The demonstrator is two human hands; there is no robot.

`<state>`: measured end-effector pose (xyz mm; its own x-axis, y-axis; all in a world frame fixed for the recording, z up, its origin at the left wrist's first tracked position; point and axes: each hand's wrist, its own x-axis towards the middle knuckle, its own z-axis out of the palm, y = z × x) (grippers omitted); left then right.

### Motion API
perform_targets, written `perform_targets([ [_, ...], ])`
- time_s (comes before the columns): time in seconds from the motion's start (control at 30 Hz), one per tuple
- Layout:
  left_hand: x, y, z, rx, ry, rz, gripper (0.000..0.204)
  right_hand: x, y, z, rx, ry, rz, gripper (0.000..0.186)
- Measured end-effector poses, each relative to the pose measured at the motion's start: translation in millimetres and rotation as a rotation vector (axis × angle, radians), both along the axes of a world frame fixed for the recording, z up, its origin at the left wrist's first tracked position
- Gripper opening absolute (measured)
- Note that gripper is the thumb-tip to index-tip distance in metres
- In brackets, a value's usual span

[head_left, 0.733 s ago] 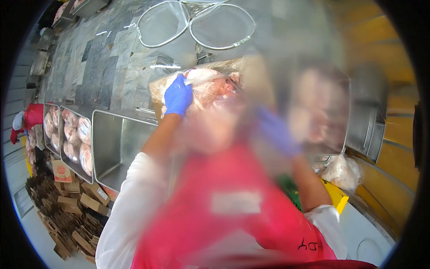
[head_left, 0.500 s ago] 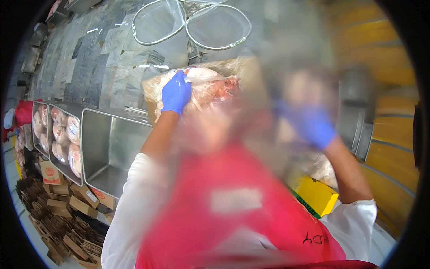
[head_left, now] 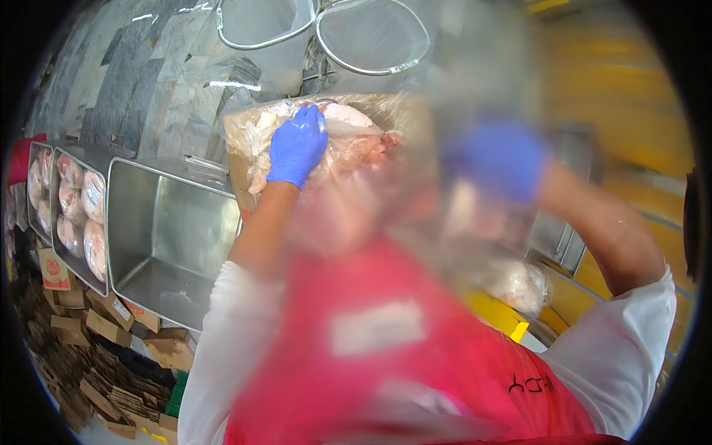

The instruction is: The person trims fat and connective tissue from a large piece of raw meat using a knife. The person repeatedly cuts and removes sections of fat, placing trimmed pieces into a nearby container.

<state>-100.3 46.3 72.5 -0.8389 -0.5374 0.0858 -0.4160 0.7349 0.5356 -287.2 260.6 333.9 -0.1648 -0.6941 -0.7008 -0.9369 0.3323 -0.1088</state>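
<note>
1. Left hand (head_left: 297,146), gloved in blue: laid over the raw meat (head_left: 345,120), fingers close together and directed away from the wearer; whether they clamp the film or merely rest on it cannot be told.
2. Meat, pale and pink: in the carton (head_left: 417,122), in front of the wearer, partly covered by a clear plastic liner (head_left: 375,106); its near part is blurred.
3. Right hand (head_left: 500,159), likewise gloved in blue: to the right of the carton, well apart from the left hand, above or against blurred pinkish contents (head_left: 469,211). Its fingers are smeared, so whether they are apart, together or clamped cannot be told.
4. Steel bin (head_left: 189,222): just left of the carton, its inner walls exposed. Beyond it, a second bin bears rounded, film-wrapped pieces (head_left: 70,204).
5. Wire hoops (head_left: 373,72), two in number, beyond the carton: each surrounds the mouth of a clear bag.
6. Lower right: a yellow box (head_left: 500,315), with a clear bundle (head_left: 517,285) just beside it.
7. Lower left: flattened brown cardboard (head_left: 111,400). Centre foreground: the wearer's red apron (head_left: 482,374), partly blurred.
</note>
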Motion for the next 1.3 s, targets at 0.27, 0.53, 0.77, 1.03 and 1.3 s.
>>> perform_targets([
  [0.27, 5.9, -0.4, 11.5, 0.075, -0.105, 0.081, 0.033, 35.0, 142.0, -96.4, -0.34, 0.024, -0.383, 0.05],
  [0.53, -9.1, 8.9, 23.7, -0.026, -0.245, 0.138, 0.041, 87.3, 218.5, -186.7, -0.523, 0.003, -0.666, 0.053],
  [0.77, -17.0, 7.7, 27.5, -0.159, -0.338, 0.114, 0.041, 148.2, 233.0, -258.7, -0.913, 0.032, -0.808, 0.053],
  [1.03, 8.2, -7.3, 6.5, -0.241, -0.355, 0.155, 0.044, 179.0, 197.2, -287.9, -1.131, -0.339, -1.105, 0.05],
  [1.3, 1.9, 6.5, 13.4, -0.233, -0.326, 0.195, 0.047, 177.7, 196.6, -299.8, -0.795, -1.302, -1.706, 0.049],
])
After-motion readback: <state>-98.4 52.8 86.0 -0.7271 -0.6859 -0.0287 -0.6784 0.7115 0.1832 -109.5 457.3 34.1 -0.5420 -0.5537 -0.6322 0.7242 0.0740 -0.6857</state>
